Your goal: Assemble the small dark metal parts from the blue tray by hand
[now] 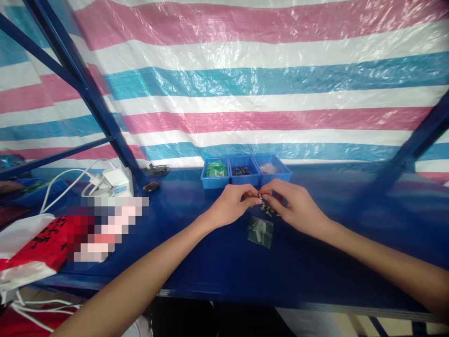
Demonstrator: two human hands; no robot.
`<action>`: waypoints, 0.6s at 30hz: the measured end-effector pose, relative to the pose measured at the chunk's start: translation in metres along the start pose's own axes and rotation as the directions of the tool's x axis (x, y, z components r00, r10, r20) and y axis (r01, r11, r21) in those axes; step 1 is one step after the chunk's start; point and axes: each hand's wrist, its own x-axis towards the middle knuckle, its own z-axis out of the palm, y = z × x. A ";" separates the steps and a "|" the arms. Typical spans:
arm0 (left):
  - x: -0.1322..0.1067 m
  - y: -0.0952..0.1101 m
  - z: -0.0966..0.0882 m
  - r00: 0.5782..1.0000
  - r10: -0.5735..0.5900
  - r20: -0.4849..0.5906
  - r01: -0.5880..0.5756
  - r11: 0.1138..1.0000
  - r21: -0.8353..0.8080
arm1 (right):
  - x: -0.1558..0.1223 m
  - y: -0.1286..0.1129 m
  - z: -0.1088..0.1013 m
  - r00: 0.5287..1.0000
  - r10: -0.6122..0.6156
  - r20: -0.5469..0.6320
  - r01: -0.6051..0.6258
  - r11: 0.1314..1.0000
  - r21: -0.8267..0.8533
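Note:
My left hand (238,202) and my right hand (289,203) meet over the blue table, fingertips pinched together. Between them is a small metal part (260,196), mostly covered by the fingers, so its exact kind is hard to tell. Under and beside my right fingers lies a little pile of dark and silvery metal parts (268,209). Closer to me, a clear greenish plastic bag (260,231) with pale, elongated pieces inside lies flat on the table.
Behind my hands stand three joined blue bins: one with green packets (216,169), one with dark small parts (240,170), one with clear plastic (268,168). Leftward are a dark mouse-shaped object (151,186), a white power strip (117,182) with cables, and a red-white bag (35,241).

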 end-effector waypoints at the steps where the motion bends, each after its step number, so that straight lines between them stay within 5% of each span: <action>1: 0.000 -0.001 0.000 1.000 -0.013 0.017 0.013 1.000 -0.011 | 0.000 0.001 0.000 1.000 0.008 0.010 -0.008 1.000 0.008; 10: 0.001 -0.004 0.001 0.999 0.002 0.042 0.001 0.996 -0.085 | -0.001 0.008 0.000 0.998 0.046 0.034 -0.047 0.998 0.030; 18: 0.003 -0.010 -0.020 0.992 0.099 -0.078 -0.076 0.965 0.249 | 0.046 0.039 -0.002 0.986 -0.169 0.010 0.166 0.954 -0.249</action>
